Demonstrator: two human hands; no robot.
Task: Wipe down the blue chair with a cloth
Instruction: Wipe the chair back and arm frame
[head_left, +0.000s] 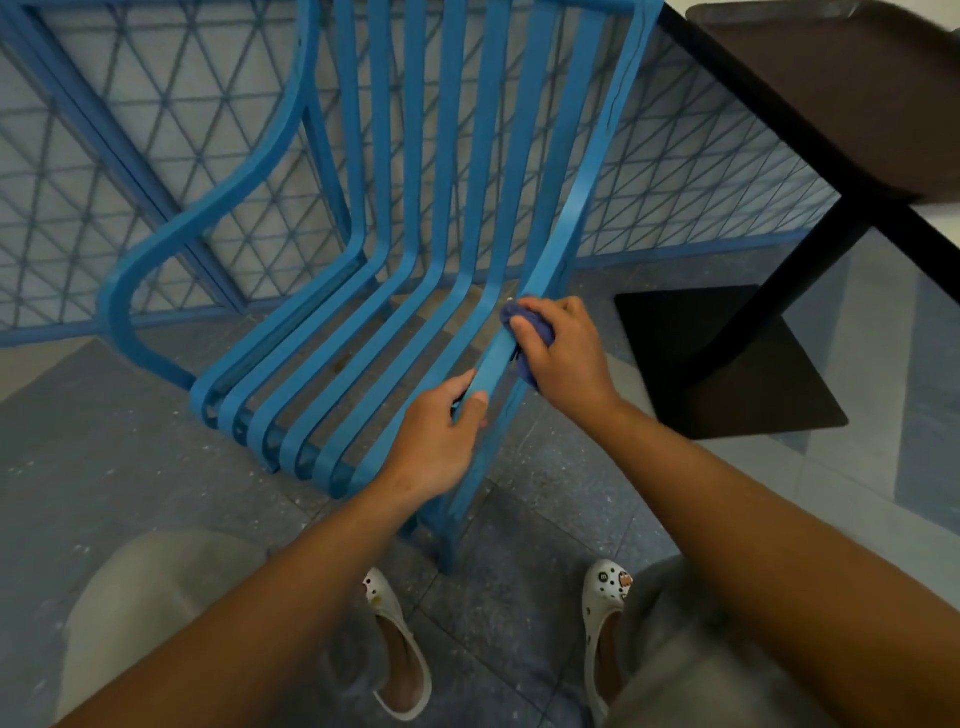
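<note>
The blue chair (363, 291) of curved metal slats stands in front of me, its seat facing left and its back rising to the top of the view. My right hand (566, 353) grips a bunched dark blue cloth (519, 317) against the rightmost slat, where seat bends into back. My left hand (441, 441) holds the same slat nearer the seat's front edge, thumb on top and fingers curled under it. Most of the cloth is hidden under my right hand.
A dark table (831, 93) on a black post with a square base plate (727, 364) stands close on the right. A blue lattice fence (130, 156) runs behind the chair. My feet in white clogs (605, 587) stand on grey speckled floor tiles below.
</note>
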